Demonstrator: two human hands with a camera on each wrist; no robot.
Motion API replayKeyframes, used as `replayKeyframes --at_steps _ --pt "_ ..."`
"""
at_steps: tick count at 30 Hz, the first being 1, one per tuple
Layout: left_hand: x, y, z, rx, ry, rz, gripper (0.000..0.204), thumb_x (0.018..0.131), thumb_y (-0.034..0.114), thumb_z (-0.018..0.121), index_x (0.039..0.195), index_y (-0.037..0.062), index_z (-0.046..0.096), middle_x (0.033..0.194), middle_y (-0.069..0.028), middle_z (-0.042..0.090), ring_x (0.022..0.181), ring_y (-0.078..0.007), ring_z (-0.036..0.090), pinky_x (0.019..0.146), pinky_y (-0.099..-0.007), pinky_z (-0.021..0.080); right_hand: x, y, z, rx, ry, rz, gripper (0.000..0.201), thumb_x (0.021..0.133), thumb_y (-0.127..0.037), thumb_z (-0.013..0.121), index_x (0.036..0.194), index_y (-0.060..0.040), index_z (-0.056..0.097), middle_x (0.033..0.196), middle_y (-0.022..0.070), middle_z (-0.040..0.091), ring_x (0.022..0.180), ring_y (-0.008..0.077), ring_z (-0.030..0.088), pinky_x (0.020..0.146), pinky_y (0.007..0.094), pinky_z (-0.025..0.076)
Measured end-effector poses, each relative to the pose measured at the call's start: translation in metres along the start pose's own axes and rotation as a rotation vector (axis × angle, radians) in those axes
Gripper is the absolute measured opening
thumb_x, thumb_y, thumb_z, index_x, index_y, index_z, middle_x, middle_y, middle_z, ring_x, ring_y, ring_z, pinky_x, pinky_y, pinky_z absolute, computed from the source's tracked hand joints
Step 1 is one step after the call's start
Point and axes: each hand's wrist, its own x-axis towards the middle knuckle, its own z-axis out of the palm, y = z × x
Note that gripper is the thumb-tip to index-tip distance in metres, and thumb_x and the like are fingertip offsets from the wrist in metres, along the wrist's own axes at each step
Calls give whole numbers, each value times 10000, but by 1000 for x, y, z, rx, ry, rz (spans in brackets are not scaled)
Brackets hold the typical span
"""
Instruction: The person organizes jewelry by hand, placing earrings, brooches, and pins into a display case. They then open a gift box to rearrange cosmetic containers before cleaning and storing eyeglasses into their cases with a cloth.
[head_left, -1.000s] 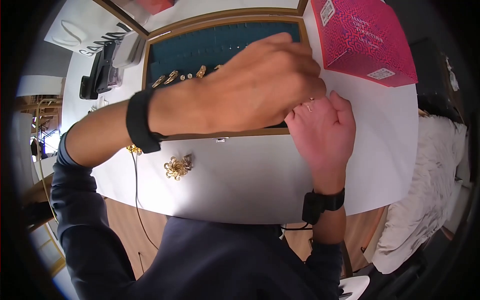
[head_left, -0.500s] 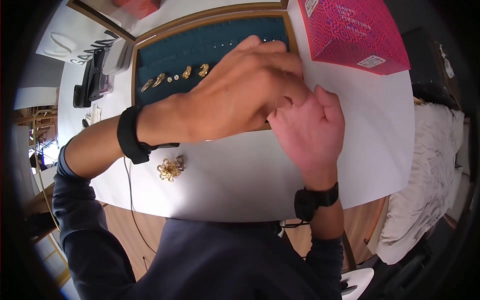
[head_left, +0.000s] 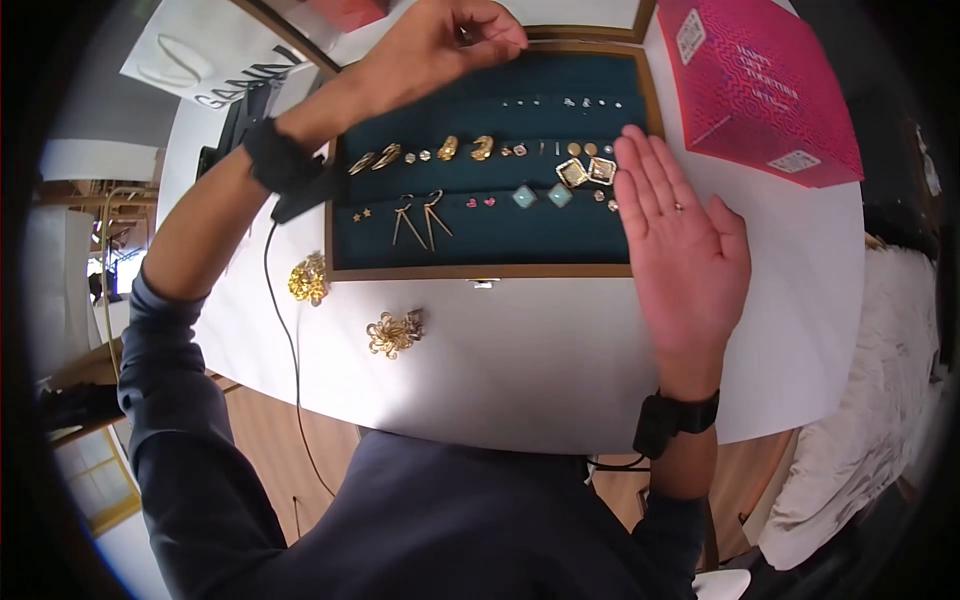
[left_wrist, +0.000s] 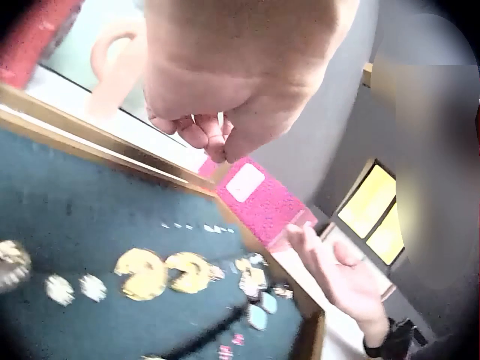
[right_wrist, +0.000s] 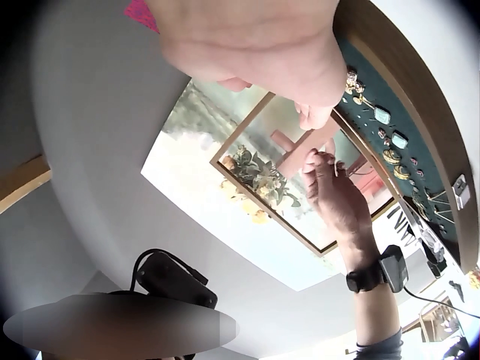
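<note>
My left hand is raised over the back left of the jewellery case, thumb and fingertips drawn together. Whether they pinch something small cannot be told, even in the right wrist view, where that hand shows from the other side. Palm up, my right hand is held flat beside the case's right edge, fingers extended. A small gold piece shows at the base of its fingers. Rows of earrings fill the teal lining, among them turquoise diamond-shaped ones and gold hoops.
Gold flower-like pieces and a gold cluster lie on the white table in front. Behind my right hand stands a pink box. Dark objects sit left of the case, and a cable runs over the table's left part.
My left hand has moved away from my right hand, up and to the left. The fingers of my right hand have straightened, and more of the earrings are uncovered.
</note>
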Motion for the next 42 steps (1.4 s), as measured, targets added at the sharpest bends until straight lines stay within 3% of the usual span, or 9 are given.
replayKeyframes --at_steps 3,11,17,23,27,32,35,39,42 --pt "-3 -24 -3 -58 -126 -55 141 1009 85 653 1109 21 729 999 -26 729 956 -110 660 895 -261 511 0 0 0 -9 7 -10 690 1031 -224 384 1563 149 152 1658 300 184 1567 387 172 1312 470 126" --pt "-16 -28 17 -9 -167 -265 143 963 1 661 1076 -16 748 940 -58 739 865 -134 683 826 -278 557 1 -3 -2 -3 0 7 677 1029 -201 392 1566 140 160 1653 301 207 1561 383 201 1308 466 155" --pt "-16 -37 18 -31 -105 -144 197 871 35 755 1066 15 770 883 -69 759 822 -152 723 802 -296 583 1 -4 -2 26 -5 15 680 1026 -189 410 1569 132 158 1653 298 211 1561 385 202 1307 468 161" --pt "-6 -39 9 -148 -209 -144 265 916 -21 699 1180 -3 694 906 -38 719 878 -108 676 834 -249 547 1 -5 -3 23 -10 21 685 1024 -182 419 1570 131 151 1654 297 208 1562 385 197 1308 472 160" --pt "-1 -42 4 -210 -305 -230 305 888 -15 713 1191 -2 688 917 -40 718 877 -100 672 824 -226 536 1 -5 -3 32 -11 23 684 1023 -180 420 1571 129 152 1654 296 209 1562 385 198 1308 473 160" --pt "7 -30 5 -8 -377 -218 312 880 -4 719 1189 -7 678 930 -46 719 868 -113 688 798 -238 534 2 -4 -2 57 -10 27 674 1028 -196 412 1571 122 169 1657 288 208 1564 387 185 1309 483 140" --pt "6 -45 6 -125 -377 -140 270 879 6 735 1144 -8 686 916 -57 716 877 -121 696 799 -259 537 1 -3 -2 52 -27 31 660 1036 -231 392 1570 111 207 1663 276 204 1565 397 173 1307 496 125" --pt "8 -15 -4 54 -259 -80 178 881 -24 728 1055 -12 693 890 -72 701 897 -142 691 829 -289 540 1 -3 0 -40 -45 45 658 1041 -279 364 1567 97 247 1669 264 200 1566 412 158 1302 507 117" --pt "10 67 7 124 -61 145 121 861 -82 654 962 -34 701 934 -73 687 878 -169 636 787 -294 534 -2 0 4 -62 -45 62 680 1028 -312 388 1566 83 264 1654 250 245 1562 396 180 1298 505 113"
